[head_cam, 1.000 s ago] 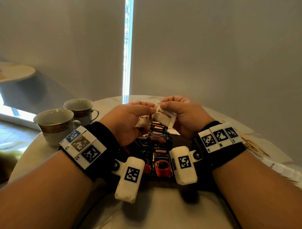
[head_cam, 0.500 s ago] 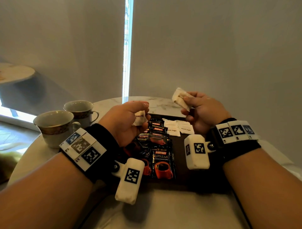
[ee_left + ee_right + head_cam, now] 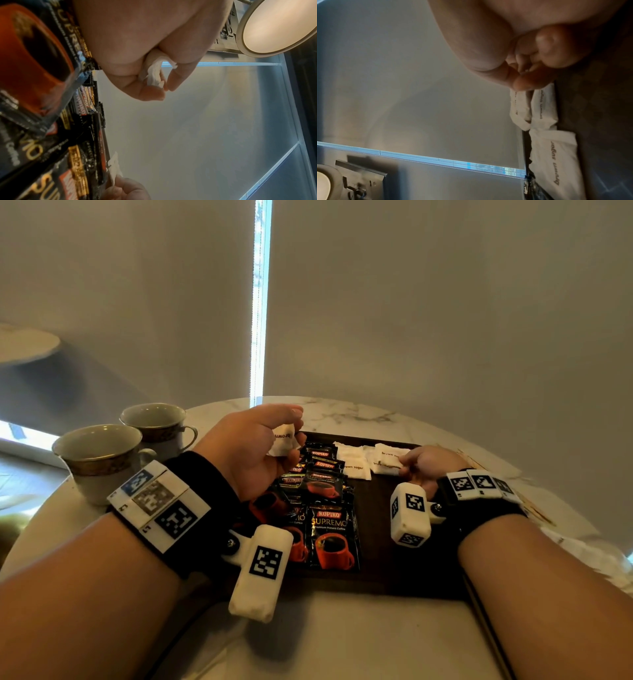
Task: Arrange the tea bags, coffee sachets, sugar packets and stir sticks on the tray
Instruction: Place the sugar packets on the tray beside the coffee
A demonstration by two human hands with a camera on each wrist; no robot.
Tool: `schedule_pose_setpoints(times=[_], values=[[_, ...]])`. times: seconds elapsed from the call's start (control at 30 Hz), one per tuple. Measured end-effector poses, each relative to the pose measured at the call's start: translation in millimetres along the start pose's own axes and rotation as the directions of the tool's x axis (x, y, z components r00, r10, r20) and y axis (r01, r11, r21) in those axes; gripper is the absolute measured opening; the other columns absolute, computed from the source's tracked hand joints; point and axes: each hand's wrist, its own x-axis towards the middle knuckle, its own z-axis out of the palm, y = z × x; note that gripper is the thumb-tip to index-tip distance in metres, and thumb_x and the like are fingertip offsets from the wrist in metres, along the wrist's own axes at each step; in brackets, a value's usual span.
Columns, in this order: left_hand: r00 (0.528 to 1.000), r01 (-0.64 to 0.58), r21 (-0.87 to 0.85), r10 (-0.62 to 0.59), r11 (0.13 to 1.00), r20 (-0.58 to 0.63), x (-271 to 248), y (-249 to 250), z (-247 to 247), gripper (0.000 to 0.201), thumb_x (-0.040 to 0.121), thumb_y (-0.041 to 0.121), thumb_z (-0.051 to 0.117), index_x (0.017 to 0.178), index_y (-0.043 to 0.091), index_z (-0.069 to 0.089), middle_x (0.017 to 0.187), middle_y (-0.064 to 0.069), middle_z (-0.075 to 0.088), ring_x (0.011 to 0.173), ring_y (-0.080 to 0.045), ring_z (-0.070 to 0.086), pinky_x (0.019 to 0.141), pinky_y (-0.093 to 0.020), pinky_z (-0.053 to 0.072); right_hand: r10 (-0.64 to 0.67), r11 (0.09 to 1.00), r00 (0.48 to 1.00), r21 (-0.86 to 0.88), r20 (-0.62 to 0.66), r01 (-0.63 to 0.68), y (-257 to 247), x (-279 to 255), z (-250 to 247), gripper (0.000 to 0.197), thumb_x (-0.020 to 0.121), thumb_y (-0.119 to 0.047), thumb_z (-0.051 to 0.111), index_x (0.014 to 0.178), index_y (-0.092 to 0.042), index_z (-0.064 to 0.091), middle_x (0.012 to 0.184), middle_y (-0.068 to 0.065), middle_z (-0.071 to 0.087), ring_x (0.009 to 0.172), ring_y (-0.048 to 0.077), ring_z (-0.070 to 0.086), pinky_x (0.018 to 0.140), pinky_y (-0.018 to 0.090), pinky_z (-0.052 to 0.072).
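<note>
A dark tray [image 3: 380, 546] lies on the marble table. Black Kopiko coffee sachets [image 3: 330, 529] overlap in a row along its left half. White brown sugar packets [image 3: 352, 462] lie at its far end. My left hand [image 3: 295, 438] hovers above the sachets and grips a small bundle of sugar packets [image 3: 282, 440], whose edges show between its curled fingers [image 3: 154, 73]. My right hand [image 3: 406, 466] is low over the tray's far right and pinches one sugar packet [image 3: 519, 105] by its end, beside two lying packets [image 3: 542, 108]. Wooden stir sticks [image 3: 539, 513] lie right of the tray.
Two gold-rimmed cups [image 3: 102, 453] stand close together at the table's left edge. White paper items [image 3: 582, 553] lie at the right edge beyond the sticks. The near table edge is just below the tray. Blinds hang behind the table.
My right hand has come down and to the right, from raised above the tray to its far right end, still pinching a sugar packet. My left hand has stayed put with its packets.
</note>
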Motion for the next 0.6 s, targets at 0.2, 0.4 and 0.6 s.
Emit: schedule_pose_setpoints(times=[0.2,0.4,0.6], values=[[1.0,0.008,0.006,-0.008,1.0,0.012,0.7,-0.8,-0.5,0.005,0.094,0.009,0.063,0.096,0.01,0.068,0.091,-0.006,0.06,0.066,-0.015,0.06,0.045,-0.022,0.046,0.016,0.998,1.0,-0.063,-0.02,-0.018,2.6,-2.8,-0.1,0.018,0.097,-0.005,0.054,0.115,-0.004,0.055,0.071,0.007,0.052,0.051,0.011,0.042,0.041,0.02,0.031],[1.0,0.007,0.01,-0.007,1.0,0.014,0.1,-0.7,-0.8,0.006,0.095,0.009,0.062,0.097,0.01,0.067,0.09,-0.006,0.06,0.067,-0.015,0.06,0.045,-0.022,0.046,0.002,0.996,1.0,-0.091,-0.011,-0.003,4.8,-4.3,0.8,0.009,0.096,-0.005,0.054,0.104,-0.002,0.058,0.07,0.008,0.053,0.051,0.012,0.042,0.045,0.022,0.031],[1.0,0.012,0.014,-0.012,1.0,0.015,-0.1,-0.4,-0.4,0.006,0.095,0.009,0.062,0.098,0.011,0.067,0.09,-0.005,0.06,0.066,-0.014,0.06,0.045,-0.021,0.046,0.004,0.993,1.0,-0.115,-0.003,-0.004,4.3,-5.7,1.9,0.007,0.098,-0.006,0.054,0.102,-0.003,0.059,0.07,0.007,0.054,0.05,0.013,0.042,0.048,0.022,0.034]])
